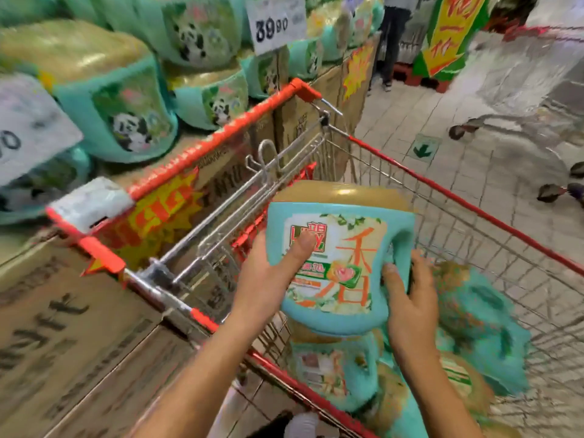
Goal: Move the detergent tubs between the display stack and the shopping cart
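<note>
Two hands hold one detergent tub [341, 273], teal w/ a gold lid, upright over the shopping cart [458, 197], label facing the camera; left hand [268, 279] clamps the tub's left side, thumb laid across the label, other fingers hidden behind; right hand [407, 301] wraps the right edge by the handle cut-out, fingertips curled onto the front; more tubs [331, 371] lie in the basket below, blurred, count unclear; can't tell if the held tub's base touches the one beneath; display stack [120, 109] sits left of the cart, teal tubs w/ panda labels on cardboard boxes [63, 311], just beside the cart's red handle bar [221, 134]; price sign [276, 23] reading 39.90 stands over the stack; second cart [521, 90] top right, well apart; green arrow sticker [423, 150] on the floor tiles.
</note>
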Motion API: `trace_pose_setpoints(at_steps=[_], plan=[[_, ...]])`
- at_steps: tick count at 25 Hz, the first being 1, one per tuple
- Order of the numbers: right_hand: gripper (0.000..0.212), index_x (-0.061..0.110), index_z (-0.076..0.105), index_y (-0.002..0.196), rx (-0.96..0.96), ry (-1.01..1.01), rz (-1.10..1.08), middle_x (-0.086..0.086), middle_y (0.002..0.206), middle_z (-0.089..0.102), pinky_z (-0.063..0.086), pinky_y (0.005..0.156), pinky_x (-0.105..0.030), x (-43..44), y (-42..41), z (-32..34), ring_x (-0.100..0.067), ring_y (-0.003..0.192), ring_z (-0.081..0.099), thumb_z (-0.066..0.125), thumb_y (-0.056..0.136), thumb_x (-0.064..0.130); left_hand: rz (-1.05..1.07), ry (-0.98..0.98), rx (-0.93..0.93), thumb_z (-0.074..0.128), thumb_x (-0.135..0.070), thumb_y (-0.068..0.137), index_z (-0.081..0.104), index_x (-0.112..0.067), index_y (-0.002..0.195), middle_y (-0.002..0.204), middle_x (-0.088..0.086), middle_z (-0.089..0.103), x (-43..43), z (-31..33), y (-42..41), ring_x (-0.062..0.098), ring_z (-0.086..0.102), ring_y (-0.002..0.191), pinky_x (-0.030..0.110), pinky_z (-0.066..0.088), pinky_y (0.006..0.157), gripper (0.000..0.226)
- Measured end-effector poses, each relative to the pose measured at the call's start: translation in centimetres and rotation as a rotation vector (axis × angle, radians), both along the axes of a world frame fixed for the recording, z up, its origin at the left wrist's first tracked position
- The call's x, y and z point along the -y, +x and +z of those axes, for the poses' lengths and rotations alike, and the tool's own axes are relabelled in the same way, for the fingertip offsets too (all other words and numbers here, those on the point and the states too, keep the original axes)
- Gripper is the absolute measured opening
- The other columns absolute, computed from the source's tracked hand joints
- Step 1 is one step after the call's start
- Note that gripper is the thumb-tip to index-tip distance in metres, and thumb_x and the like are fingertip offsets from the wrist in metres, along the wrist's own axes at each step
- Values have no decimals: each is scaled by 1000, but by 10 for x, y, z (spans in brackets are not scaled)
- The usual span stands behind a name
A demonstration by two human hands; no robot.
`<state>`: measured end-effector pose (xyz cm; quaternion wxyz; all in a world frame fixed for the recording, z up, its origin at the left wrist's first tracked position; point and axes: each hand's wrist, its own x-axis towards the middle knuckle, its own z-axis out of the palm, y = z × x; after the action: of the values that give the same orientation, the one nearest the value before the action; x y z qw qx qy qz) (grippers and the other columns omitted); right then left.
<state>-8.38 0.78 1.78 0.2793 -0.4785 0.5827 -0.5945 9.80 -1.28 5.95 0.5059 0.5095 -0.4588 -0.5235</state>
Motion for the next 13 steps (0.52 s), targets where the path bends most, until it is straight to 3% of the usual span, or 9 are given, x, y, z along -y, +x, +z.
trace_pose_setpoints(at_steps=[2, 5, 8, 11, 13], plan=[[18, 24, 57, 105, 5, 13, 123, 36, 84, 62, 43, 67, -6, 7, 16, 5, 16, 78, 57, 52, 98, 8, 110, -1, -13, 71, -78, 56, 63, -22, 114, 107, 4, 74, -17, 0, 19, 27, 70, 99, 55, 51, 92, 81], [21, 38, 57, 100, 19, -1, 315, 29, 88, 65, 45, 72, -11, 10, 45, 15, 12, 80, 56, 55, 94, 19, 278, -31, -72, 74, -70, 63, 65, -23, 114, 108, 5, 74, -53, -2, 44, 27, 72, 97, 51, 55, 88, 70], [25, 25, 63, 111, 49, 2, 490, 14, 95, 68, 48, 78, -22, 4, 80, 18, 1, 87, 59, 53, 89, 29, 436, -41, -140, 77, -64, 64, 68, -29, 108, 109, 6, 74, -94, -1, 69, 26, 71, 98, 40, 58, 79, 57], [28, 17, 61, 114, 31, -45, 631, 30, 95, 66, 43, 78, -10, -10, 115, 25, 13, 87, 57, 53, 89, 26, 623, -21, -128, 79, -70, 53, 63, -20, 114, 108, 6, 74, -134, 6, 93, 26, 71, 98, 44, 56, 83, 80], [25, 15, 60, 115, 28, -51, 735, 35, 94, 64, 42, 77, -8, -22, 141, 28, 15, 88, 57, 55, 91, 21, 704, -34, -103, 79, -68, 55, 60, -16, 118, 108, 6, 74, -161, 11, 110, 25, 71, 98, 42, 57, 82, 84]])
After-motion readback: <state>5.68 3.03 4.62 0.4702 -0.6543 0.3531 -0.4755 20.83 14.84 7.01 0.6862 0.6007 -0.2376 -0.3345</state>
